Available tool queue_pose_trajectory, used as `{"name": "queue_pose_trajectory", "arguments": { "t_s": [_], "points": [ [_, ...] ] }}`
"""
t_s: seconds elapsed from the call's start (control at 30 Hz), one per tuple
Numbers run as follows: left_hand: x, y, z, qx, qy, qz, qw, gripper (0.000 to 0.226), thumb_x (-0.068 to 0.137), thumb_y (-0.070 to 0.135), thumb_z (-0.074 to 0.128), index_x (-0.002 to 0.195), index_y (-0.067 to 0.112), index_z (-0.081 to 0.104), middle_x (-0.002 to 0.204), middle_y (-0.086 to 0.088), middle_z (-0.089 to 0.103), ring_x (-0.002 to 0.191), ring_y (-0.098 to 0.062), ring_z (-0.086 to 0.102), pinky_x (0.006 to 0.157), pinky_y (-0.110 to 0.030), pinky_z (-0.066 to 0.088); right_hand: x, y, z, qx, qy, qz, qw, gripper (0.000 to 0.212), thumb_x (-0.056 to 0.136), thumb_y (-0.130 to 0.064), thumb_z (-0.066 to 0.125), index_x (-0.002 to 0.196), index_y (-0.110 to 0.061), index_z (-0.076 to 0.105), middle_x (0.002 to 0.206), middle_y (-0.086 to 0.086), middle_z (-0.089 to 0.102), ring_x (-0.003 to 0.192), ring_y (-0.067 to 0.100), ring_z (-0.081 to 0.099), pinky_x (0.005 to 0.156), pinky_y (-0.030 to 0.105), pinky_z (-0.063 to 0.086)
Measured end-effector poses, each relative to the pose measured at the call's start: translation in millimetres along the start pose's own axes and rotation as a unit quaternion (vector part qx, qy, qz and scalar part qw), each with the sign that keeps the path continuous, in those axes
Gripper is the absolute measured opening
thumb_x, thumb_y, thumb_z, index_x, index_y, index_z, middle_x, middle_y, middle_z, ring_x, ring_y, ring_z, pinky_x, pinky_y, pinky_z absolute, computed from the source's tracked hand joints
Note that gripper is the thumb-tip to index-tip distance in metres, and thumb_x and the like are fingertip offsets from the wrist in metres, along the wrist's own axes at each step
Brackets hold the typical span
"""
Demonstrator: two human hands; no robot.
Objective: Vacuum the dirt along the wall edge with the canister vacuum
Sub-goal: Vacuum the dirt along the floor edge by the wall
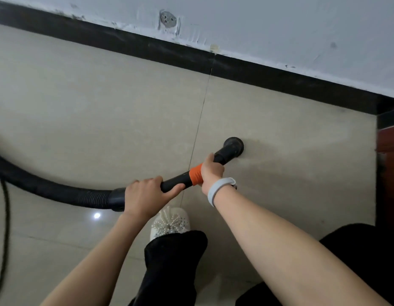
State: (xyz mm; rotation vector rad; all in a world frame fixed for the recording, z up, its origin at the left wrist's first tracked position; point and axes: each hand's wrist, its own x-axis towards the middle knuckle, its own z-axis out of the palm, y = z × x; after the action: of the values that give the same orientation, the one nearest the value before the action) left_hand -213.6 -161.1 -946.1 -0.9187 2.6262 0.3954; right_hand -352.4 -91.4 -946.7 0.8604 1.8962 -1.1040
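Nearest, one white slipper [171,223] with pearl beads stands on the tiled floor [81,107], above a black trouser leg. Two hands hold one black vacuum wand [176,182]. The left hand [145,196] is closed around the wand where it joins the ribbed hose [48,188]. The right hand [211,171], with one white wristband [218,189], is closed around the wand just past one orange band [196,176]. Further, the one round nozzle [233,147] touches the floor, well apart from the black baseboard [147,47]. Behind that is the white wall [280,23] with one round patched mark [167,18]. One thin black cord [5,228] lies at the left.
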Motion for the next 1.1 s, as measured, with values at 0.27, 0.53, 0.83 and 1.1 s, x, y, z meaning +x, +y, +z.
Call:
{"name": "queue_pose_trajectory", "arguments": {
  "t_s": [0.27, 0.53, 0.83, 1.1],
  "points": [
    [-50, 17, -80, -0.041, -0.027, -0.052, 0.997, 0.057, 0.076, 0.078, 0.035, 0.069, 0.021, 0.045, 0.065, 0.0, 0.062, 0.073, -0.028, 0.062, 0.056, -0.031, 0.029, -90, -25, -31, -0.042, 0.051, -0.088, 0.994, 0.051, 0.099, -0.037, 0.039, 0.13, 0.004, 0.038, 0.124, 0.022, 0.056, 0.11, 0.037, 0.056, 0.078, 0.031, 0.039],
    [-134, 28, -234, -0.182, -0.012, -0.137, 0.974, 0.054, 0.079, 0.069, 0.043, 0.059, 0.02, 0.032, 0.055, 0.002, 0.049, 0.068, -0.029, 0.058, 0.054, -0.033, 0.029, -266, -95, -62, -0.063, 0.021, -0.181, 0.981, 0.042, 0.098, -0.031, 0.044, 0.123, 0.002, 0.04, 0.118, 0.019, 0.058, 0.105, 0.035, 0.057, 0.072, 0.026, 0.037],
    [-240, -9, -409, -0.296, 0.021, -0.215, 0.931, 0.048, 0.084, 0.064, 0.043, 0.062, 0.023, 0.034, 0.052, 0.006, 0.045, 0.055, -0.019, 0.047, 0.049, -0.03, 0.029, -482, -153, -56, -0.133, -0.077, -0.242, 0.958, 0.042, 0.099, -0.029, 0.043, 0.128, 0.0, 0.035, 0.12, 0.017, 0.055, 0.103, 0.031, 0.055, 0.077, 0.027, 0.037],
    [-294, -113, -522, -0.38, 0.105, -0.257, 0.882, 0.043, 0.089, 0.051, 0.048, 0.071, 0.012, 0.044, 0.055, 0.0, 0.047, 0.059, -0.027, 0.052, 0.053, -0.035, 0.03, -650, -177, 28, -0.192, -0.179, -0.299, 0.917, 0.044, 0.099, -0.032, 0.041, 0.128, -0.001, 0.03, 0.109, 0.007, 0.047, 0.09, 0.019, 0.046, 0.078, 0.026, 0.036]
  ]
}}
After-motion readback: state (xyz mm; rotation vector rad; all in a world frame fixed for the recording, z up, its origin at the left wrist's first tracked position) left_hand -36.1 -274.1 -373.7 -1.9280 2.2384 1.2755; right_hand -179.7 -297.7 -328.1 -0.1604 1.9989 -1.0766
